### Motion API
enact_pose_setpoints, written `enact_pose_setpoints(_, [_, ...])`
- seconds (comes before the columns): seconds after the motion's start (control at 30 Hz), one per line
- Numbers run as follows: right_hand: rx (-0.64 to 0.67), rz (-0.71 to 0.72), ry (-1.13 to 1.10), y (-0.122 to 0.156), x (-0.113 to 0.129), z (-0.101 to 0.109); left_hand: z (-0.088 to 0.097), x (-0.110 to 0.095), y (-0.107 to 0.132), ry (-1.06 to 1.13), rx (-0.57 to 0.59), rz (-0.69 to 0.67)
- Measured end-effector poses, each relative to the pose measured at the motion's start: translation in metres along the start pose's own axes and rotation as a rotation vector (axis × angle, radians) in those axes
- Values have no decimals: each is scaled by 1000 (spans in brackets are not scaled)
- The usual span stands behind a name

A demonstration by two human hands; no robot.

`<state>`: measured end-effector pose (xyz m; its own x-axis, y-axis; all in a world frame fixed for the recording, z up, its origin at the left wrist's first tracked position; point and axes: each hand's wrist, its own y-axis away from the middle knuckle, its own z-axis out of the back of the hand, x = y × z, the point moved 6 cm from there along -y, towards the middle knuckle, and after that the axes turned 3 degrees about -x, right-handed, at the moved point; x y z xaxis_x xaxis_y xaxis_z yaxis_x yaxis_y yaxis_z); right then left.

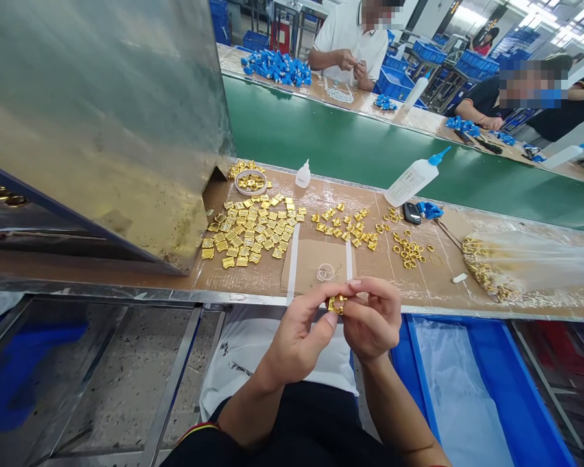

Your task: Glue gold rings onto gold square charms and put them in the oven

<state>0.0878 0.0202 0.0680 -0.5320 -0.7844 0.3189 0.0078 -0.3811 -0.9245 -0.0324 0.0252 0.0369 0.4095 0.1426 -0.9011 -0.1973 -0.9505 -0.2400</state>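
Observation:
Both hands meet at the front edge of the bench around a small gold ring-shaped piece (337,303). My left hand (296,340) pinches its left side between thumb and fingers. From the right, the fingertips of my right hand (376,321) close on the same piece. Just beyond them lies a cardboard pad (305,269) edged with white tape strips, bearing a clear ring (325,272). Many flat gold plates (255,230) are spread to the left, small gold fittings (346,226) sit behind the pad, and loose gold rings (409,251) lie to the right.
A sloped metal panel (102,117) rises at left. A small white bottle (302,175) and a larger blue-tipped bottle (413,181) stand towards the green conveyor belt (321,130). At right lies a plastic bag (535,263) of gold parts. Co-workers sit across the belt.

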Motion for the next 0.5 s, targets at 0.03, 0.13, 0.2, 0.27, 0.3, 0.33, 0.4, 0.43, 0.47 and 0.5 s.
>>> enact_pose_setpoints(0.03, [5, 0, -5, 0, 0, 0, 0, 1, 0, -2, -4, 8])
enact_pose_setpoints(0.13, [30, 6, -24, 2, -1, -1, 2, 2, 0, 2, -22, 20])
enact_pose_setpoints(0.2, [56, 14, -38, 4, -2, -1, 3, 2, 0, 4, -38, 23])
enact_pose_setpoints(0.27, [73, 18, -51, 7, -4, -1, 3, 2, 0, 2, -53, 26])
enact_pose_setpoints(0.3, [80, 20, -56, 8, -5, -1, 3, 1, 0, 1, -56, 26])
enact_pose_setpoints(0.33, [86, 21, -62, 9, -5, -1, 3, 1, -1, 2, -60, 24])
enact_pose_setpoints(0.4, [95, 25, -72, 10, -5, -2, 3, -1, -1, 7, -65, 18])
enact_pose_setpoints(0.43, [101, 29, -77, 10, -4, -3, 3, -1, -1, 8, -67, 15])
enact_pose_setpoints(0.47, [101, 28, -82, 9, -4, -4, 4, -2, -1, 7, -69, 13])
enact_pose_setpoints(0.5, [95, 24, -89, 7, -3, -4, 4, -1, -1, 3, -72, 15])
